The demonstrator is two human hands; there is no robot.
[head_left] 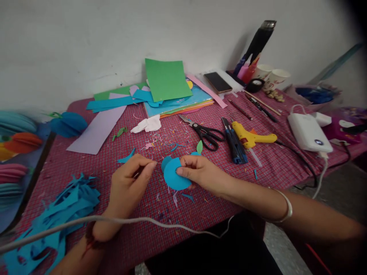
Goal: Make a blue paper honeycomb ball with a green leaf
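Note:
My right hand (205, 173) pinches a round blue paper disc (173, 177) between thumb and fingers, over the near middle of the table. More blue paper shows behind the disc, and a small green paper leaf (199, 147) stands up just beyond the fingers. To the left of the disc, apart from it, my left hand (129, 183) has thumb and forefinger pressed together; whether anything tiny is between them I cannot make out. A blue paper scrap (126, 157) lies just behind that hand. Black-handled scissors (205, 134) rest beyond the disc.
A blue utility knife (233, 143) and a yellow glue gun (252, 136) lie on the right, near a white power bank (309, 131). Blue paper offcuts (65, 214) heap up at left. A white cable (137, 220) crosses in front. Green paper (168, 80) tops a stack.

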